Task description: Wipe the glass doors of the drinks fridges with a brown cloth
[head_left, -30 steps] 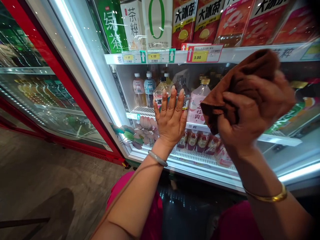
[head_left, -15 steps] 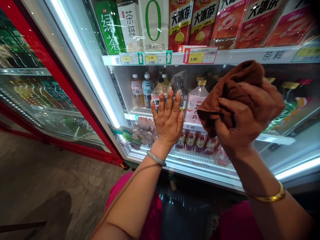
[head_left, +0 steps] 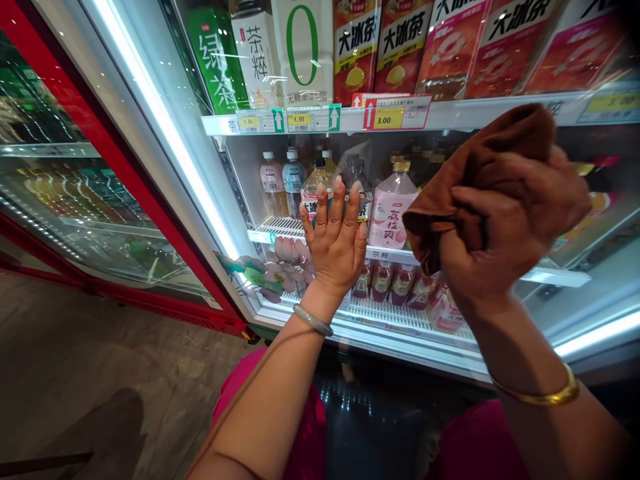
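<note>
My left hand [head_left: 334, 243] lies flat with fingers spread against the glass door [head_left: 295, 320] of a drinks cooler. A grey bangle [head_left: 313, 320] circles that wrist. On the right, my right hand [head_left: 515, 223] is closed around a bunched brown cloth [head_left: 520, 137], which hangs out past the fingers at the glass. Whether the cloth touches the glass cannot be made out. Between the hands, behind the glass, stands a pink-labelled bottle [head_left: 393, 210] with a yellow cap. Other bottles behind my left hand are partly hidden.
An upper shelf [head_left: 350, 120] with price tags holds large cartons and bottles, among them a green bottle [head_left: 215, 60]. Small dark bottles [head_left: 383, 283] stand on the bottom rack. To the left is a red-framed cooler [head_left: 165, 233], with the grey floor [head_left: 60, 360] below it.
My right hand has shifted to the right with the brown cloth, uncovering more of the pink-labelled bottle. My left hand stays in place on the glass.
</note>
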Action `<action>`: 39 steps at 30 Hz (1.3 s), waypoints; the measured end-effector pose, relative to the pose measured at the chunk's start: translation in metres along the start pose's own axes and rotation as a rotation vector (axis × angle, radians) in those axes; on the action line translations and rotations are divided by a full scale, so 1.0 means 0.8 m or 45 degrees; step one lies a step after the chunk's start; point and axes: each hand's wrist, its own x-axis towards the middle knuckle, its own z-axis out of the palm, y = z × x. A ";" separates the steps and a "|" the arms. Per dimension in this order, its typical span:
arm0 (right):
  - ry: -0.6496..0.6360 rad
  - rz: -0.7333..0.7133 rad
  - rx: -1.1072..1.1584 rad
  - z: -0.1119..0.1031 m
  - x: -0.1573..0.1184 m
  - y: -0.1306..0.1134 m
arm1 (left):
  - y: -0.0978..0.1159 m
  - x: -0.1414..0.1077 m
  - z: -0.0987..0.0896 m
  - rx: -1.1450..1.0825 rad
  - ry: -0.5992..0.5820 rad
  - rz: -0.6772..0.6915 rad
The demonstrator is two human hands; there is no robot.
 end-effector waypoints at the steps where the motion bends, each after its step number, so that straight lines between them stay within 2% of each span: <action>1: 0.013 -0.007 -0.003 0.002 -0.003 -0.002 | 0.000 0.000 0.000 0.013 0.003 0.010; 8: -0.131 -0.258 0.066 0.030 -0.048 -0.048 | -0.002 0.001 -0.002 0.033 -0.019 0.035; 11: -0.153 -0.267 0.091 0.024 -0.036 -0.040 | -0.002 0.000 -0.001 0.023 -0.013 0.019; 14: -0.092 -0.138 0.092 0.013 -0.018 -0.023 | -0.001 0.000 0.000 0.029 0.006 0.009; 17: -0.050 -0.061 0.069 0.015 -0.019 -0.026 | -0.001 0.000 0.001 0.014 0.005 0.012; 21: -0.075 -0.232 0.087 0.032 -0.048 -0.054 | -0.002 0.001 0.000 -0.003 0.004 0.033; 23: -0.134 -0.282 0.081 0.034 -0.055 -0.058 | -0.003 0.001 0.000 0.013 0.006 0.047; 26: -0.170 -0.299 0.088 0.024 -0.043 -0.041 | -0.002 0.001 0.000 0.040 0.003 0.033; 29: -0.083 -0.201 0.072 0.010 -0.022 -0.015 | 0.000 0.001 0.000 0.025 -0.008 -0.004; 31: -0.040 -0.147 0.047 0.007 -0.019 -0.008 | 0.000 0.000 -0.001 0.005 -0.028 -0.026; 35: -0.052 -0.234 0.081 0.018 -0.047 -0.027 | -0.001 0.000 -0.001 -0.003 -0.066 -0.030; 39: -0.191 -0.375 0.064 0.023 -0.068 -0.044 | -0.001 0.001 0.000 -0.029 -0.071 -0.052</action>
